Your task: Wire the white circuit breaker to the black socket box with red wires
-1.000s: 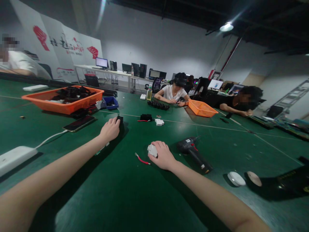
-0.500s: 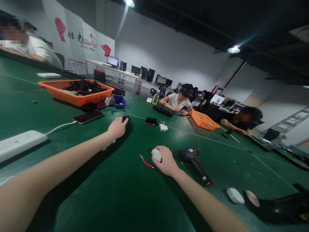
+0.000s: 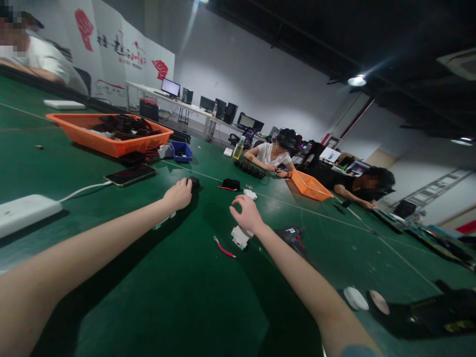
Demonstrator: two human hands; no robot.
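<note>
My left hand perhaps steadies a black block; I can't tell if it pinches. My right hand hangs spread near a stepped white plastic module.

1. A green surface, crossed by pale seam lines.
2. At left: an orange basket, a blue bin near its corner, a phone and a white power strip.
3. Centre: a short red cable just beside a whitish block; beyond, a black block.
4. Right: a partly hidden power drill, a round white item and a pinkish disc.
5. Far side: another orange basket.
</note>
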